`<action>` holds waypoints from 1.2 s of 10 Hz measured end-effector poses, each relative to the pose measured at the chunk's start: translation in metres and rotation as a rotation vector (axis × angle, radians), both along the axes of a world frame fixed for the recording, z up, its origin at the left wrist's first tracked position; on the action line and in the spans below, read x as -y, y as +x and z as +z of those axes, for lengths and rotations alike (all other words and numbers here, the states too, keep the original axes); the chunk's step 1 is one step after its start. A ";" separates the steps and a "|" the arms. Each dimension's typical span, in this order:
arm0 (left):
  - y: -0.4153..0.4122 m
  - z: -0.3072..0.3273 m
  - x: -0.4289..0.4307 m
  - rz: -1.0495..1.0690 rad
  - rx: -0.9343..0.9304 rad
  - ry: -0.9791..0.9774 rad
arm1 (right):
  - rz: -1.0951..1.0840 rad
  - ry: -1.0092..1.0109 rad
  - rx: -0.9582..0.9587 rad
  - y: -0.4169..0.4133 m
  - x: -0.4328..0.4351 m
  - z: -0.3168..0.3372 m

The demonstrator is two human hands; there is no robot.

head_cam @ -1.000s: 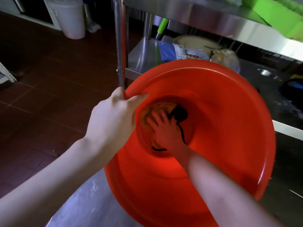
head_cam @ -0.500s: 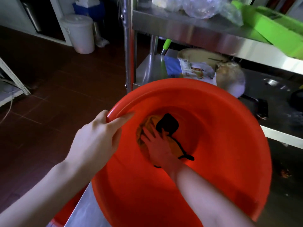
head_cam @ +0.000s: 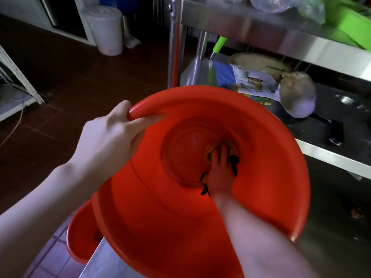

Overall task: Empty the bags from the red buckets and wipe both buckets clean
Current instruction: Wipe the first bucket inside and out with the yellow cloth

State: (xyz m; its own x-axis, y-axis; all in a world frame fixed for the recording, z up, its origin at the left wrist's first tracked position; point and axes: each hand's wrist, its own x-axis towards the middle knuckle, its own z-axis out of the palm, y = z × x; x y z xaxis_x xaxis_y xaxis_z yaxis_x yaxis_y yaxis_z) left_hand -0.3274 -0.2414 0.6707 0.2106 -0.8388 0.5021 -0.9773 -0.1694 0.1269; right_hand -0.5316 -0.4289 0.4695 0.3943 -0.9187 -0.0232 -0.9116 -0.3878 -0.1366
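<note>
A large red bucket (head_cam: 271, 157) is tilted toward me in the middle of the head view. My left hand (head_cam: 112, 137) grips its near-left rim, thumb inside and fingers outside. My right hand (head_cam: 219, 169) reaches deep inside and presses a yellowish cloth (head_cam: 210, 151) with black trim against the bottom right of the bucket, fingers spread flat. A second red bucket (head_cam: 80, 237) peeks out below the first at the lower left, mostly hidden.
A steel table edge (head_cam: 104, 263) lies beneath the buckets. A steel rack (head_cam: 261, 27) stands behind, holding green trays, plastic bags, a bowl (head_cam: 297, 99) and packages on its lower shelf. A white bin (head_cam: 106, 29) stands on the dark tiled floor at far left.
My right hand slid the cloth from the left side of the bucket's bottom to the right side. The view lifted, and the second bucket came into sight.
</note>
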 end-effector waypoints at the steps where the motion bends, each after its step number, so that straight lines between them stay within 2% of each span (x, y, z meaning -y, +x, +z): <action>1: 0.002 -0.004 0.001 -0.014 0.002 -0.025 | -0.044 0.079 -0.072 0.004 -0.027 -0.010; 2: -0.001 -0.005 0.002 -0.019 -0.001 -0.061 | -0.037 0.222 -0.078 0.016 -0.056 -0.018; 3: -0.006 -0.006 0.003 -0.027 0.010 -0.080 | 0.004 0.406 0.020 0.048 -0.072 -0.015; 4: -0.011 -0.003 0.003 -0.028 0.005 -0.070 | 0.134 0.503 0.191 0.083 -0.073 -0.005; 5: -0.014 0.000 0.002 -0.025 0.008 -0.057 | 0.214 0.459 0.216 0.092 -0.073 0.000; 6: -0.025 -0.002 0.001 -0.005 0.016 -0.046 | 0.376 0.380 0.116 0.078 -0.067 -0.012; 7: -0.033 0.007 0.000 -0.007 0.038 -0.024 | 0.376 0.478 -0.052 0.038 -0.058 0.002; 8: -0.035 0.005 0.000 -0.004 0.006 -0.018 | 0.258 0.391 -0.183 0.001 -0.033 0.002; 9: -0.045 -0.001 -0.006 0.023 -0.043 -0.028 | 0.076 0.344 -0.174 -0.022 -0.018 0.008; 10: -0.051 -0.008 -0.012 0.057 -0.077 -0.033 | 0.150 0.274 -0.277 -0.018 -0.028 0.009; 11: -0.053 -0.007 -0.005 0.079 -0.048 -0.059 | 0.169 0.628 0.009 0.018 -0.046 0.000; 12: -0.056 -0.006 -0.004 0.063 -0.086 -0.052 | 0.167 0.798 0.439 0.075 -0.054 0.010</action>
